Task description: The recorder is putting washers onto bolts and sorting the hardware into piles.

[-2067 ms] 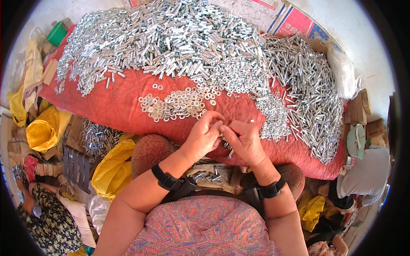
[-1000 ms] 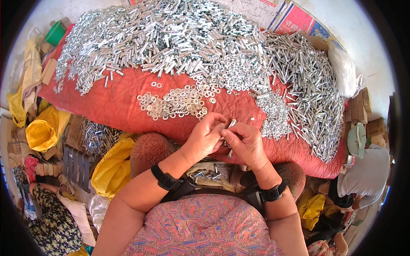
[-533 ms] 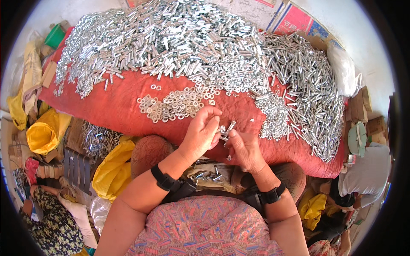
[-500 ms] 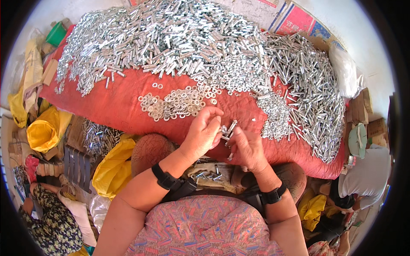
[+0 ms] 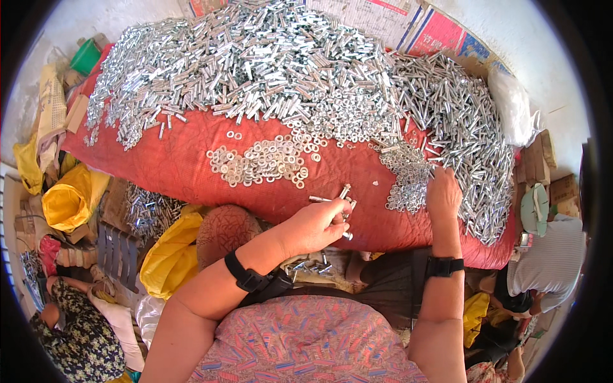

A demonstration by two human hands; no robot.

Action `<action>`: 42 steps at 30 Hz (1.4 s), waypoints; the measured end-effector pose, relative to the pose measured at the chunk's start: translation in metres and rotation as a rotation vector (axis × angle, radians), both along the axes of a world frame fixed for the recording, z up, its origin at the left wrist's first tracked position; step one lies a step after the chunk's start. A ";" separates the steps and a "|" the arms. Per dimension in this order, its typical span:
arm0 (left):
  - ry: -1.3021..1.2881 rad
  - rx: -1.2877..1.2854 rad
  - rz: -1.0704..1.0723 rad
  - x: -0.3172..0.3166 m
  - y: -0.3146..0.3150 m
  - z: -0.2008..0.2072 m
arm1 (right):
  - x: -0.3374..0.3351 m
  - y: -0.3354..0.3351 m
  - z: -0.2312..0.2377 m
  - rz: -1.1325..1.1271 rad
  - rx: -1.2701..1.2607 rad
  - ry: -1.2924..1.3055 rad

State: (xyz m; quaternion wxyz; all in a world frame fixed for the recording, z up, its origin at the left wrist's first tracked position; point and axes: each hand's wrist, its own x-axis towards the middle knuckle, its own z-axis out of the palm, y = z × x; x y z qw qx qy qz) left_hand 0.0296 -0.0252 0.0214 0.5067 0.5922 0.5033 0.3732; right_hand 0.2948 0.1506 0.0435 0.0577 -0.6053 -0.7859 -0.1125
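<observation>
My left hand (image 5: 317, 226) is closed around several metal bolts (image 5: 345, 191) whose ends stick out between and beyond the fingers, just above the near edge of a red woven sack surface (image 5: 166, 153). Farther right, my right hand (image 5: 444, 196) reaches down with its fingertips drawn together, where a heap of small nuts (image 5: 403, 172) meets a heap of long bolts (image 5: 476, 140). What those fingertips pinch, if anything, is hidden. Left of the nuts lies a spread of flat washers (image 5: 258, 159). A large mound of silvery metal sleeves (image 5: 249, 70) covers the back.
More bolts (image 5: 313, 267) lie below, between my knees. Yellow sacks (image 5: 172, 252) and a green bucket (image 5: 84, 57) stand at the left. A clear plastic bag (image 5: 511, 105) rests at the right. Other people sit at lower left (image 5: 80, 332) and right (image 5: 546, 262).
My right hand has left my left hand and moved right to the nuts and bolts. The left hand has turned and dropped slightly, still gripping bolts.
</observation>
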 end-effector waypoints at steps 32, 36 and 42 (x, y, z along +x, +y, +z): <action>-0.854 -0.303 0.440 -0.039 0.019 0.005 | 0.042 0.003 -0.009 0.091 -0.048 -0.046; -0.919 -0.355 0.413 -0.023 0.001 -0.005 | 0.006 -0.004 0.008 0.192 -0.001 0.637; -0.950 -0.468 0.382 -0.015 0.001 -0.013 | -0.094 -0.074 0.016 0.250 -0.648 1.690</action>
